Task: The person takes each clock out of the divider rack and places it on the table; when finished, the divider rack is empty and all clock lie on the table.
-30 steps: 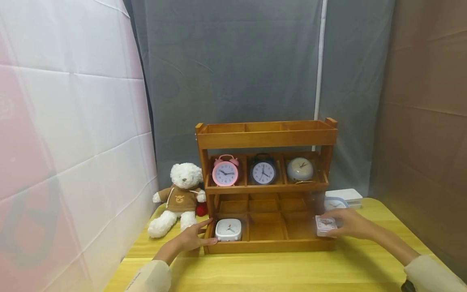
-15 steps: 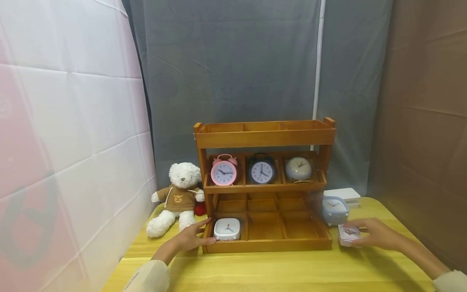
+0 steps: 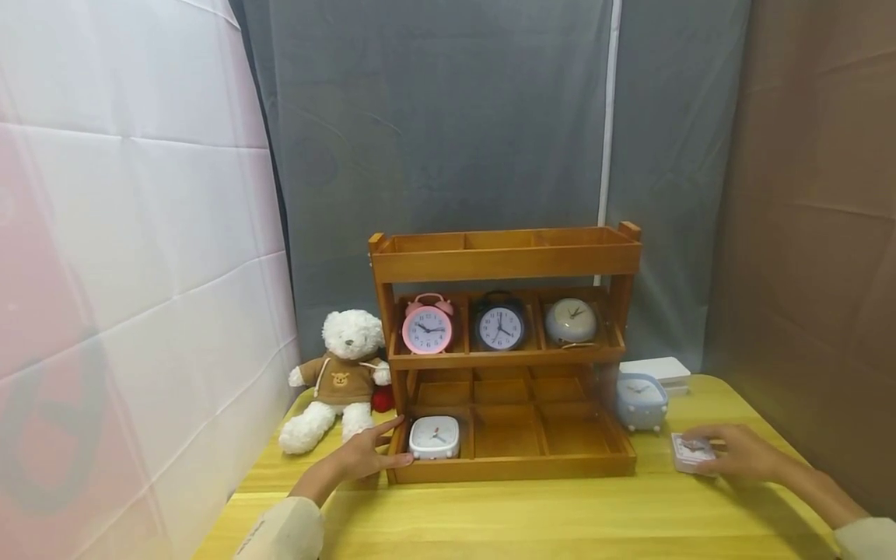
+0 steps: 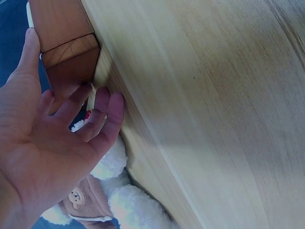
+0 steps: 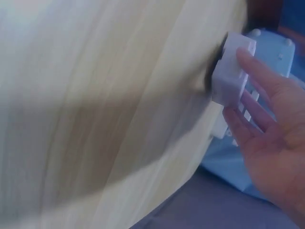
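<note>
My right hand (image 3: 745, 451) pinches a small, square, pale pink alarm clock (image 3: 691, 453) between thumb and fingers, low over the table right of the wooden shelf (image 3: 514, 468). In the right wrist view, the clock (image 5: 231, 78) shows its pale casing, with the thumb on one side and fingertips on the other. My left hand (image 3: 360, 453) touches the shelf's lower left corner; its thumb lies along the front and its other fingers are loosely bent by the side (image 4: 71, 81). A white square alarm clock (image 3: 434, 438) sits in the bottom tier's left compartment, close to that thumb.
The middle tier holds a pink twin-bell alarm clock (image 3: 428, 329), a black alarm clock (image 3: 500, 327) and a grey rounded clock (image 3: 571, 322). A blue alarm clock (image 3: 640, 404) stands right of the shelf, before a white box (image 3: 658, 369). A teddy bear (image 3: 343, 381) sits left.
My right hand has carried the small clock rightward and down from the shelf's lower right corner, uncovering the blue alarm clock. My left hand stays at the shelf's corner.
</note>
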A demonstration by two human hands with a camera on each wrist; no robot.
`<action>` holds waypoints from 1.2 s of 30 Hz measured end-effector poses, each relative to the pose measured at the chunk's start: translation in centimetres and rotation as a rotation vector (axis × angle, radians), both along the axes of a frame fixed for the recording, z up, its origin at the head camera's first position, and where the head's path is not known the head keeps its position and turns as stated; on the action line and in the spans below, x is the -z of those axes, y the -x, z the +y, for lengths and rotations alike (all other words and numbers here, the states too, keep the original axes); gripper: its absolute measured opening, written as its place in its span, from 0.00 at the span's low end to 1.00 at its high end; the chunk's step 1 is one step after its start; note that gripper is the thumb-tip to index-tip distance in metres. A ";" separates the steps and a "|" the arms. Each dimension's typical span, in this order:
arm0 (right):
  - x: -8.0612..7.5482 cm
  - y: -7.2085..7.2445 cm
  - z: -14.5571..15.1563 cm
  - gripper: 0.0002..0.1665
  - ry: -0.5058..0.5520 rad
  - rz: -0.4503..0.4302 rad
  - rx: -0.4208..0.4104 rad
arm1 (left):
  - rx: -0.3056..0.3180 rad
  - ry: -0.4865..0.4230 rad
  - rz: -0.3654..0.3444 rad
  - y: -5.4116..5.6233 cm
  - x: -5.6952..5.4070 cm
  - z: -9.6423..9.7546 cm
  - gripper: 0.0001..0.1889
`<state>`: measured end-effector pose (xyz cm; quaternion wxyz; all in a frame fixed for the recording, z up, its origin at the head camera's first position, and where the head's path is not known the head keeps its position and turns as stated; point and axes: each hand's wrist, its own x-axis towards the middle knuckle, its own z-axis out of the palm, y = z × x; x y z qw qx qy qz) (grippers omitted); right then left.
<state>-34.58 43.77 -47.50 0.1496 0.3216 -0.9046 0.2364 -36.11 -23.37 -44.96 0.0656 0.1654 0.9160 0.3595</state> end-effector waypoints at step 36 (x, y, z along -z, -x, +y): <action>0.0 5.1 -1.3 0.21 0.042 0.031 0.230 | 0.032 -0.029 -0.001 -0.5 -0.6 0.1 0.49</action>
